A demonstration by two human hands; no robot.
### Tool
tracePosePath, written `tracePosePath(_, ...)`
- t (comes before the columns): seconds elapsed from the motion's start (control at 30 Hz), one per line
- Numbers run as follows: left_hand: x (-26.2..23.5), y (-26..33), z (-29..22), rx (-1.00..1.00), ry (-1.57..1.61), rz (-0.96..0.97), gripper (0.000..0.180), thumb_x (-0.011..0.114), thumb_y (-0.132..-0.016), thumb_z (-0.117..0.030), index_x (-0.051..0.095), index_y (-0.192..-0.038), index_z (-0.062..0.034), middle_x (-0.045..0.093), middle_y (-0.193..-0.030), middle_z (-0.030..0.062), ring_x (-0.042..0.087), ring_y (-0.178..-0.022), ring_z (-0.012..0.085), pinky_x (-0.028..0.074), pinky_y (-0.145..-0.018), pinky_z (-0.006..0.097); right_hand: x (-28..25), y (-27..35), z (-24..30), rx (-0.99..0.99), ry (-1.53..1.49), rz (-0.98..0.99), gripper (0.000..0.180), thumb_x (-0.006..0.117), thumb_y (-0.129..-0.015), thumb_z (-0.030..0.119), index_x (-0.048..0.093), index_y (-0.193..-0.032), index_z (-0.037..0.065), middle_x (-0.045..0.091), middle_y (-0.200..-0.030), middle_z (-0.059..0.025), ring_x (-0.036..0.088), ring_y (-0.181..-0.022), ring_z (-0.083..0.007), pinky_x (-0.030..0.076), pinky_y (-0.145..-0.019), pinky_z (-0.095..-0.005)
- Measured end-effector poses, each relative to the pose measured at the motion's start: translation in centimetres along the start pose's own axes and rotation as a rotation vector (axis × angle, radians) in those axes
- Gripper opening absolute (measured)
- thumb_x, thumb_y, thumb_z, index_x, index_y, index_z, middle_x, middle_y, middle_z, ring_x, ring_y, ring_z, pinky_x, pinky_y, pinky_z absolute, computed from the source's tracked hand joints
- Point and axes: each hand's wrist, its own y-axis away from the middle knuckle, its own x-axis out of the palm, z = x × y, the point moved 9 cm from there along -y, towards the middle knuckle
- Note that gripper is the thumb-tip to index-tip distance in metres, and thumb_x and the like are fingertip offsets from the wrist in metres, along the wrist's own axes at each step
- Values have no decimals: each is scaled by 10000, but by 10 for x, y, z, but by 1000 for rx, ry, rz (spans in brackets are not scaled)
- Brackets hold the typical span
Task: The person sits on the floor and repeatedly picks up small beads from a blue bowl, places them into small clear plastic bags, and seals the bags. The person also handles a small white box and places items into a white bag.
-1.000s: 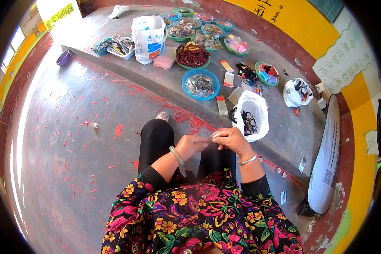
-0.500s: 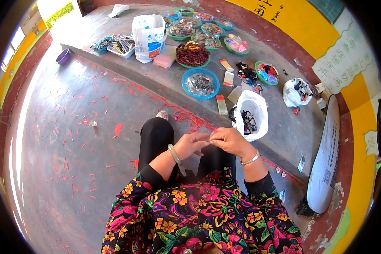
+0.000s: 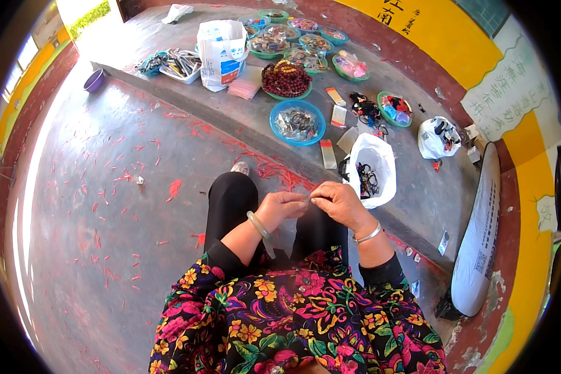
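Over my lap, my left hand (image 3: 282, 209) and my right hand (image 3: 340, 204) are close together, fingertips nearly meeting. Both have thumb and fingers pinched, and whatever they hold is too small or too hidden to name. A pale bangle (image 3: 259, 225) circles my left wrist, a silver one (image 3: 369, 233) my right. Just beyond my right hand stands an opened white plastic bag (image 3: 385, 163) with dark, tangled small items (image 3: 367, 181) inside. Something clear and film-like (image 3: 285, 235) shows below my left hand, between my legs; its kind is unclear.
On the raised ledge are a blue basin (image 3: 322, 128) of small packets, dark red bead strings (image 3: 285, 81), several filled baskets, a tall white bag (image 3: 222, 53) and another white bag (image 3: 431, 138). Red scraps (image 3: 174, 188) litter the floor. A long silvery wrapped object (image 3: 477, 249) leans at right.
My fingers have drawn slightly apart. The left fingers, more spread before, are now curled into a pinch, and the right hand has risen a little.
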Motion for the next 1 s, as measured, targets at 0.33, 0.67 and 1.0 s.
tracePosePath(0.33,9,6,-10,-2,-92,8,255,579,-860,-71,593,-1103,8,625,-997,67,601,-912,134,512,-784,259,13,3,-9,114,-124,97,120,572,-798,81,625,-893,30,630,-817,-105,604,-728,-263,469,-640,-320)
tracePosePath(0.67,6,-2,-3,50,-73,4,237,554,-862,-21,581,-1087,44,615,-994,81,597,-914,140,512,-822,270,14,4,-7,-107,-12,-49,127,542,-835,102,611,-936,65,621,-857,-98,595,-796,-277,472,-674,-339)
tracePosePath(1.0,9,-9,-1,75,303,37,241,513,-887,-38,567,-1108,43,597,-1078,160,597,-992,242,492,-886,360,0,7,-20,-151,-30,-116,130,559,-816,84,612,-935,74,604,-852,-85,588,-797,-275,470,-658,-341)
